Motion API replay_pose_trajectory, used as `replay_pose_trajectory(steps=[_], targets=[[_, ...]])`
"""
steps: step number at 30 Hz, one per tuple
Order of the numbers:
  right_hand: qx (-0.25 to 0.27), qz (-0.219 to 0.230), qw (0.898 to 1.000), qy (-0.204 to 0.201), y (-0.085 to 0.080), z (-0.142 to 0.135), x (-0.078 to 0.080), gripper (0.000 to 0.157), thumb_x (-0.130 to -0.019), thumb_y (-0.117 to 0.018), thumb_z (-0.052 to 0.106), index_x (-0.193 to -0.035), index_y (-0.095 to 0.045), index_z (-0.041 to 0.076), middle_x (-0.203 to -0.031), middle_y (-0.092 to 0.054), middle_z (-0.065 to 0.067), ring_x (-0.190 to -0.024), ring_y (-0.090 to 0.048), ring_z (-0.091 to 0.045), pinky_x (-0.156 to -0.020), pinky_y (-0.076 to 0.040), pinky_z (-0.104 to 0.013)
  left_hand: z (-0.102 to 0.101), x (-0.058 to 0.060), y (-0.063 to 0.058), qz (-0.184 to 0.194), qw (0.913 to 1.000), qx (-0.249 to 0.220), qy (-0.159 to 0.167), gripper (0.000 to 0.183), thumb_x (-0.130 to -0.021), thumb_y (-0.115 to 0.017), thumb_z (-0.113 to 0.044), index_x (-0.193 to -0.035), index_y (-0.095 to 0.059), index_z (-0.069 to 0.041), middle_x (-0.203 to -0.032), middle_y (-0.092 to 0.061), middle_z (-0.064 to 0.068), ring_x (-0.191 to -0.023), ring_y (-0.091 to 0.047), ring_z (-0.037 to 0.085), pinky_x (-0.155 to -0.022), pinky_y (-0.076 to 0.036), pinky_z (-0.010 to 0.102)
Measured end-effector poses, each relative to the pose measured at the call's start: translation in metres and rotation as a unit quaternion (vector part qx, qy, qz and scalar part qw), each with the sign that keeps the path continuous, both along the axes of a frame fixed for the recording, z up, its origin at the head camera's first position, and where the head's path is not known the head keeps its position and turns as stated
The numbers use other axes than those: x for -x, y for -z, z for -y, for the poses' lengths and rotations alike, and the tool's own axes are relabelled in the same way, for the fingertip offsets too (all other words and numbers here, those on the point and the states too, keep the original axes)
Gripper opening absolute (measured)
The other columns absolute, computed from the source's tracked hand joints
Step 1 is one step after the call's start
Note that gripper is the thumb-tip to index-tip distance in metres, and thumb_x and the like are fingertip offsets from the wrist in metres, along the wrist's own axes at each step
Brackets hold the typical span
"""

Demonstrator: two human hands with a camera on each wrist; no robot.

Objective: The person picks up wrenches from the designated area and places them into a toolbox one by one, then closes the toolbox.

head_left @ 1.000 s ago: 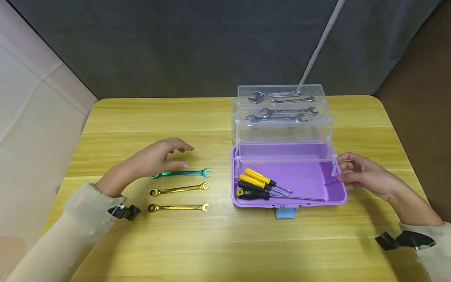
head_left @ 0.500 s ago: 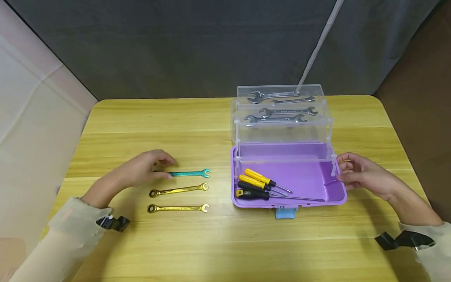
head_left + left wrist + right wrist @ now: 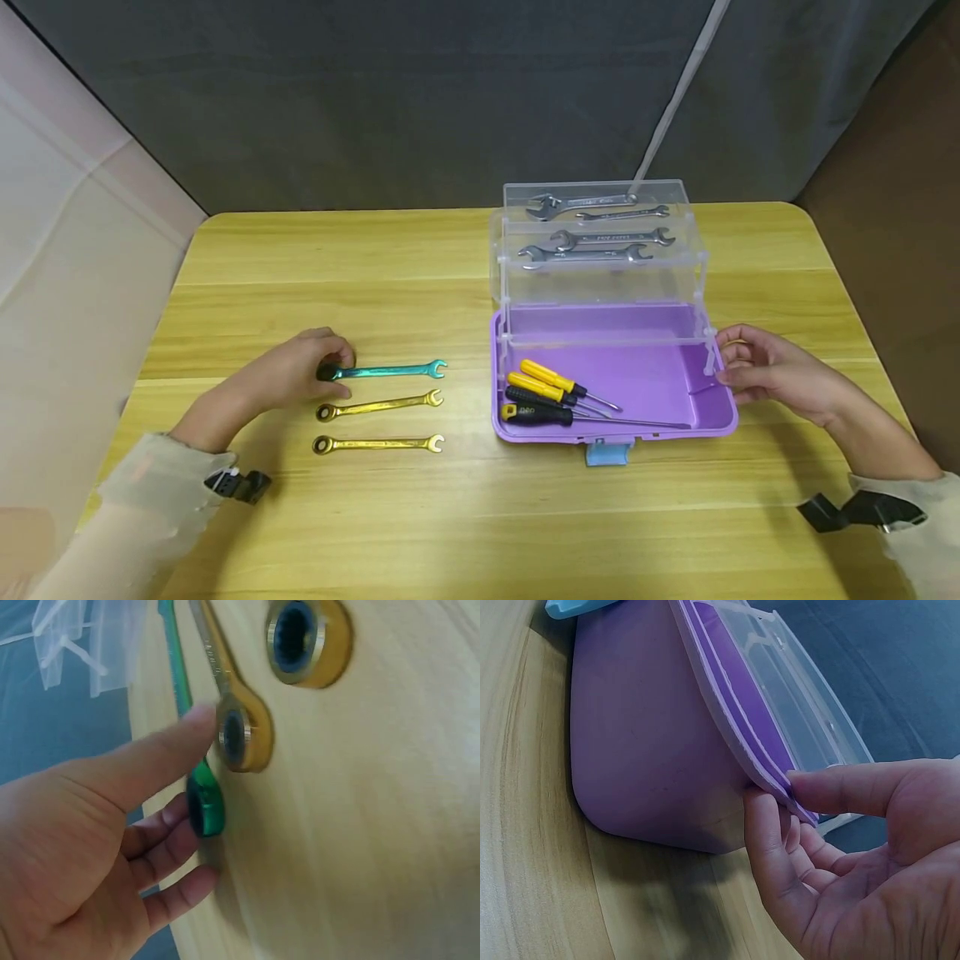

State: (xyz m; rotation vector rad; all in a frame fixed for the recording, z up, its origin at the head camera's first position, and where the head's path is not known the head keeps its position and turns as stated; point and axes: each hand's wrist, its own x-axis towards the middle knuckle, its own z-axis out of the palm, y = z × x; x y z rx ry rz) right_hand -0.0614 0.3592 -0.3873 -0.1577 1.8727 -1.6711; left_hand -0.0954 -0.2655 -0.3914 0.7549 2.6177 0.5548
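Broadly, a dark curtain (image 3: 420, 100) stands behind the table (image 3: 420, 517), whose top is pale wood grain. On its right half sits the box (image 3: 645, 387), purple and open, with clear trays (image 3: 600, 287) raised over its back part.

At the box's right end, the right hand (image 3: 783, 375) pinches the rim, thumb on top and index finger underneath, as the right wrist view shows. Well to the left, the left hand (image 3: 288, 372) is at the green wrench (image 3: 393, 371), thumb on the near side of the ring end and fingers on the far side; I cannot tell whether they pinch it.

That wrench lies left of the box, farthest back of three in a row, its open end pointing right. Nearer the front come two gold wrenches (image 3: 382, 444), apart from each other and lying roughly parallel to it. Four silver wrenches (image 3: 588, 253) lie in the trays.

Inside the box, toward the left front, four screwdrivers (image 3: 543, 414) lie bunched: two yellow handles, two black, the longest shaft running right along the front wall. Outside that wall, a blue latch (image 3: 606, 454) hangs at the middle.
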Motion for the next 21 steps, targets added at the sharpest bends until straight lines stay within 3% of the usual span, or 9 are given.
replay_pose_trajectory(steps=[4, 10, 21], targets=[[-0.002, 0.000, 1.000, 0.000, 0.000, 0.000, 0.000, 0.029, -0.099, -0.050, -0.011, -0.120, -0.047, 0.008, -0.100, -0.064, -0.004, -0.087, -0.068, -0.019, -0.071, -0.060, -0.035, 0.002, 0.001, 0.006, -0.022, 0.9997, 0.007, -0.004, 0.021, -0.086, -0.083, -0.014, -0.090, -0.063, -0.013, -0.091, -0.056, 0.000, -0.081, -0.047, 0.016, -0.070, -0.044, 0.033], [0.001, 0.001, 1.000, -0.001, 0.001, 0.000, 0.000, 0.029, -0.099, -0.050, -0.011, -0.121, -0.047, 0.007, -0.100, -0.064, -0.004, -0.087, -0.068, -0.019, -0.071, -0.060, -0.035, 0.003, 0.004, 0.007, -0.035, 0.9992, 0.007, 0.017, 0.018, -0.090, -0.079, -0.013, -0.089, -0.061, -0.012, -0.090, -0.055, 0.000, -0.080, -0.045, 0.015, -0.069, -0.041, 0.032], [-0.001, 0.005, 1.000, 0.003, 0.002, 0.000, 0.000, 0.029, -0.099, -0.050, -0.011, -0.121, -0.045, 0.007, -0.100, -0.064, -0.004, -0.087, -0.069, -0.019, -0.073, -0.060, -0.036, 0.000, 0.009, -0.003, 0.035, 0.9993, 0.005, -0.010, 0.012, -0.097, -0.070, -0.013, -0.095, -0.059, -0.010, -0.086, -0.056, -0.003, -0.077, -0.048, 0.015, -0.070, -0.041, 0.034]])
